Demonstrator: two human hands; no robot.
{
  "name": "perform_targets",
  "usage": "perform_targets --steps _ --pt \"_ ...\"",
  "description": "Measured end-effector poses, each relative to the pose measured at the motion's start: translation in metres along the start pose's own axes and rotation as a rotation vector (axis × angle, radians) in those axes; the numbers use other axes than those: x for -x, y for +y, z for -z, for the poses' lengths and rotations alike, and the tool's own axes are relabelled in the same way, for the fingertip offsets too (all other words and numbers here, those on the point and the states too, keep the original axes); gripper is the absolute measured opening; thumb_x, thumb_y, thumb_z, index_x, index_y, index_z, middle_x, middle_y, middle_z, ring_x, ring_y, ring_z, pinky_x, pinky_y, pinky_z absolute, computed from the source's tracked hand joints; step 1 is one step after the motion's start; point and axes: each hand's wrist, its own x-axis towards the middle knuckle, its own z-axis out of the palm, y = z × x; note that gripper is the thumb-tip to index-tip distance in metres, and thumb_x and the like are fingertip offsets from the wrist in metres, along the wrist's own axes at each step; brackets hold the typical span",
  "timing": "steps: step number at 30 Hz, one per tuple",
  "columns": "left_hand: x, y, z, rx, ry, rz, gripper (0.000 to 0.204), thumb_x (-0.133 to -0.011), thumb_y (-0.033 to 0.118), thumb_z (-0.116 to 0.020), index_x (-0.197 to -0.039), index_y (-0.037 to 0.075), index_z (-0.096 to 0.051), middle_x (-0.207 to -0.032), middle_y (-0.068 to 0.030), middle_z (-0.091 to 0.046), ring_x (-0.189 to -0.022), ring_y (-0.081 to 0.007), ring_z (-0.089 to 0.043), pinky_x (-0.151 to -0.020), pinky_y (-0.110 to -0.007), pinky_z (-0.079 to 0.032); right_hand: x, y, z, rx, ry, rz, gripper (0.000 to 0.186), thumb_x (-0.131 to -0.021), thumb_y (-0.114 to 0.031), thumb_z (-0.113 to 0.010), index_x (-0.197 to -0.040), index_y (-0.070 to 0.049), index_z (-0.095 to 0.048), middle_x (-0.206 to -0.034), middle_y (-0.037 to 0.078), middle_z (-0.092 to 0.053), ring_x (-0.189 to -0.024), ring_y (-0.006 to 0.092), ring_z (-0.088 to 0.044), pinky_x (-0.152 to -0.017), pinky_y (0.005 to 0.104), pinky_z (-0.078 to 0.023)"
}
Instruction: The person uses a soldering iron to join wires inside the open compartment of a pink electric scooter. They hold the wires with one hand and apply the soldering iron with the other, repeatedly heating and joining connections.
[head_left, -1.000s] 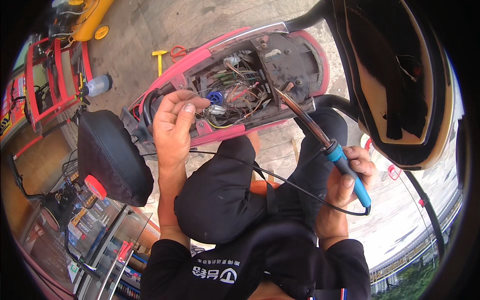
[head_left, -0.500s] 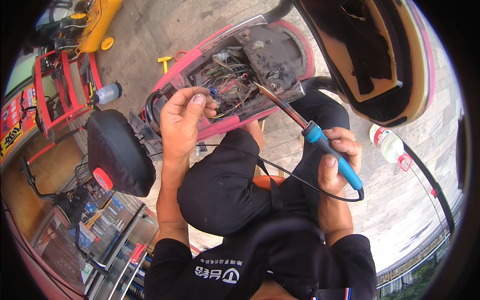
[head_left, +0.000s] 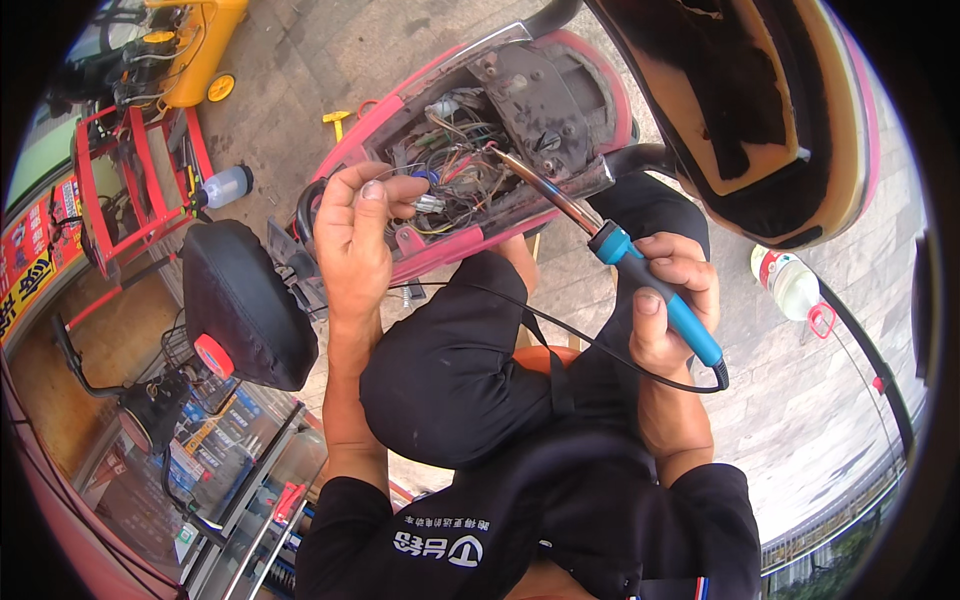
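Observation:
An open pink scooter body [head_left: 445, 255] exposes a tangle of wires [head_left: 460, 160] beside a dark metal plate [head_left: 545, 95]. My right hand [head_left: 670, 305] is closed round a teal-handled soldering iron [head_left: 637, 268], whose tip reaches into the wires. My left hand [head_left: 360, 220] has thumb and fingers bent together at the compartment's near left edge, apparently on a thin wire, too fine to make out surely. A blue round part lies partly behind those fingers, near a silvery connector [head_left: 428, 203]. The iron's black cord crosses over my legs.
A raised seat [head_left: 750, 120] fills the upper right, with a plastic jug [head_left: 785, 285] beyond. Left are a black padded seat [head_left: 250, 300], red metal frame [head_left: 140, 185], yellow wheeled machine [head_left: 190, 55] and glass display case [head_left: 230, 450]. A yellow hammer [head_left: 337, 122] lies on the paving.
My right hand has moved the iron up and left, its tip now deeper among the wires. My left hand has shifted slightly left. The view has shifted, showing more of the jug.

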Motion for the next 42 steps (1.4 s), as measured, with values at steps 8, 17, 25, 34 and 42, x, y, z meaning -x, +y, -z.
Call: perform_targets --steps 8,17,25,34,42 --pt "0.0 -0.006 -0.006 0.047 0.079 -0.056 0.017 -0.092 0.0 -0.067 -0.093 0.004 -0.051 -0.078 -0.0026 -0.064 -0.073 -0.0065 -0.058 -0.065 -0.02 -0.047 0.006 -0.004 0.007 -0.038 0.048 -0.009 0.03 -0.089 -0.017 -0.073 -0.105 0.0 -0.054 -0.112 0.021 -0.06 -0.098 0.023 -0.06 -0.086 0.0346 -0.051" --pt "-0.028 -0.012 -0.004 -0.145 0.057 0.012 0.02 -0.094 0.007 -0.065 -0.111 -0.004 -0.062 -0.087 -0.0028 -0.062 -0.064 -0.0057 -0.051 -0.056 -0.02 -0.042 0.012 -0.004 0.009 -0.079 0.083 -0.011 0.03 -0.089 -0.017 -0.072 -0.105 0.0 -0.053 -0.112 0.021 -0.06 -0.099 0.0227 -0.06 -0.087 0.035 -0.051" --pt "-0.032 0.003 -0.009 -0.071 0.018 -0.017 0.02 -0.094 0.002 -0.061 -0.113 -0.005 -0.062 -0.101 -0.0091 -0.067 -0.083 -0.0099 -0.061 -0.075 -0.024 -0.05 0.008 -0.002 0.002 -0.102 0.041 -0.039 0.027 -0.088 -0.013 -0.072 -0.104 0.002 -0.056 -0.113 0.021 -0.059 -0.1 0.0232 -0.061 -0.087 0.0353 -0.053" --pt "-0.035 -0.008 -0.007 -0.346 -0.042 0.117 0.02 -0.09 0.008 -0.071 -0.106 -0.004 -0.069 -0.085 -0.0011 -0.068 -0.073 -0.0046 -0.058 -0.065 -0.02 -0.046 0.002 0.003 0.001 -0.019 0.032 0.02 0.032 -0.091 -0.02 -0.069 -0.107 0.001 -0.051 -0.111 0.024 -0.057 -0.089 0.0242 -0.062 -0.078 0.0354 -0.056" --pt "-0.031 -0.006 -0.005 -0.289 -0.116 0.183 0.02 -0.09 0.009 -0.069 -0.105 -0.004 -0.071 -0.084 -0.0001 -0.067 -0.073 -0.0042 -0.057 -0.065 -0.02 -0.045 0.002 0.003 -0.001 -0.011 0.011 0.009 0.031 -0.092 -0.019 -0.068 -0.107 0.001 -0.052 -0.112 0.023 -0.057 -0.089 0.0242 -0.063 -0.079 0.0359 -0.056"
